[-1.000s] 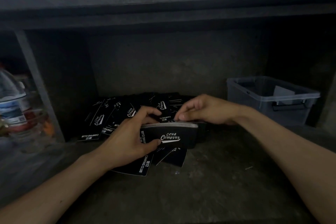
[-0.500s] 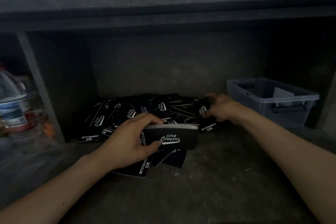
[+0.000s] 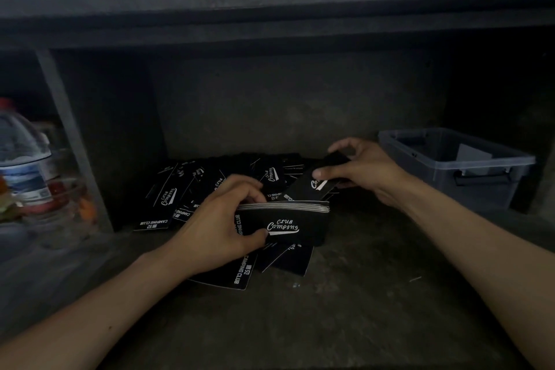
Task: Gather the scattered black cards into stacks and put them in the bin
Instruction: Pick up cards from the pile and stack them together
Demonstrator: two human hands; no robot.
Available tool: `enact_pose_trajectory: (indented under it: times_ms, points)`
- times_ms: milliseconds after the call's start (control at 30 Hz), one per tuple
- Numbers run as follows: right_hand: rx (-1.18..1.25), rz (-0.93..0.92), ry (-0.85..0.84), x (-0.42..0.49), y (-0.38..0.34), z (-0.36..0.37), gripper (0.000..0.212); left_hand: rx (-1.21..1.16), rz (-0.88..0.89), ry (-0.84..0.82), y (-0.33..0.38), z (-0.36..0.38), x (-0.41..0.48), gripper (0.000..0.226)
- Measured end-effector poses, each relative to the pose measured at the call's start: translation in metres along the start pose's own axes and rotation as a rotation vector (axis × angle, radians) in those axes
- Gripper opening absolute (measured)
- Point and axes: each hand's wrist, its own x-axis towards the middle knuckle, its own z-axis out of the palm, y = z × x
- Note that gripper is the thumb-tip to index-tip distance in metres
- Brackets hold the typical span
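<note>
While your left hand grips a thick stack of black cards, thumb on the printed face and fingers curled over the top edge, you are only partway through the gathering. The stack stands on its long edge just above the shelf floor, at the front of the heap. Your right hand pinches a single card between thumb and fingers. The card is lifted and tilted, its near end close to the stack's top edge but, as far as I can tell, not yet laid on it. I judge the step in hand to be adding that card to the stack.

A good deal is left. Many loose cards lie overlapping against the back wall of the shelf, fanned at all angles, and a few more lie flat beneath and in front of the stack, partly under your left hand.

The bin sits to the right, apart from the cards. A pale sheet shows inside it, but no black stack does — though most of its floor is hidden. So nothing looks delivered — you have the rest to gather, the stack to square, then the carry across.
</note>
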Motion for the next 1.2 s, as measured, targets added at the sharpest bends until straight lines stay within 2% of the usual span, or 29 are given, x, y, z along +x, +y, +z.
enact_pose_trajectory:
  times_ms: [67, 100, 200, 267, 300, 367, 433, 467, 500, 567, 633, 733, 800, 867, 1000, 1133, 1200]
  points:
    - [-0.073, -0.045, -0.040, -0.001, -0.001, 0.000, 0.043, -0.004, -0.009, 0.014, 0.000, 0.000, 0.001, 0.042]
    - [-0.112, -0.044, -0.128, -0.002, 0.000, -0.002, 0.036, -0.009, -0.015, 0.022, 0.000, 0.000, 0.001, 0.045]
    - [-0.175, 0.031, -0.539, -0.006, 0.002, -0.002, 0.010, -0.039, -0.055, 0.033, -0.001, 0.000, 0.001, 0.057]
    - [-0.157, 0.056, -0.709, -0.007, 0.004, -0.002, 0.015, -0.047, -0.065, 0.022, 0.000, -0.001, 0.000, 0.065]
    - [-0.134, 0.056, -0.741, -0.008, 0.003, -0.002, 0.016, -0.042, -0.054, 0.005, 0.000, -0.002, 0.000, 0.065]
    - [-0.056, 0.045, -0.732, -0.007, -0.002, 0.001, 0.020, 0.009, -0.001, -0.054, 0.000, -0.002, 0.000, 0.053]
    - [-0.054, -0.039, -0.587, 0.002, -0.007, 0.010, 0.023, 0.087, 0.028, -0.088, 0.002, -0.003, -0.001, 0.043]
    - [-0.147, -0.124, -0.488, 0.008, -0.009, 0.017, 0.024, 0.114, 0.031, -0.087, 0.002, -0.003, -0.001, 0.043]
    - [-0.285, -0.213, -0.420, 0.013, -0.011, 0.025, 0.034, 0.137, 0.034, -0.082, 0.002, -0.004, -0.001, 0.045]
    - [-0.578, -0.335, -0.436, 0.022, -0.013, 0.044, 0.061, 0.174, 0.041, -0.079, 0.003, -0.006, 0.000, 0.049]
    - [-0.821, -0.383, -0.479, 0.032, -0.007, 0.056, 0.070, 0.189, 0.034, -0.079, 0.003, -0.007, -0.001, 0.049]
    - [-1.170, -0.472, -0.415, 0.033, 0.005, 0.051, 0.055, 0.189, 0.018, -0.057, 0.003, -0.006, -0.002, 0.042]
    - [-1.292, -0.491, -0.327, 0.028, 0.009, 0.033, 0.040, 0.196, 0.013, -0.049, 0.003, -0.004, -0.002, 0.038]
    - [-1.278, -0.461, -0.305, 0.023, 0.012, 0.015, 0.032, 0.205, 0.007, -0.040, 0.003, -0.003, -0.002, 0.036]
    - [-1.021, -0.309, -0.377, 0.013, 0.018, 0.001, 0.025, 0.149, 0.022, -0.049, 0.002, -0.002, -0.002, 0.034]
    - [-0.888, -0.160, -0.331, 0.009, 0.012, -0.013, 0.037, 0.096, 0.041, -0.044, 0.001, -0.001, -0.002, 0.040]
    - [-0.825, -0.121, -0.330, 0.007, 0.007, -0.020, 0.033, 0.083, 0.041, -0.038, 0.000, 0.000, -0.002, 0.044]
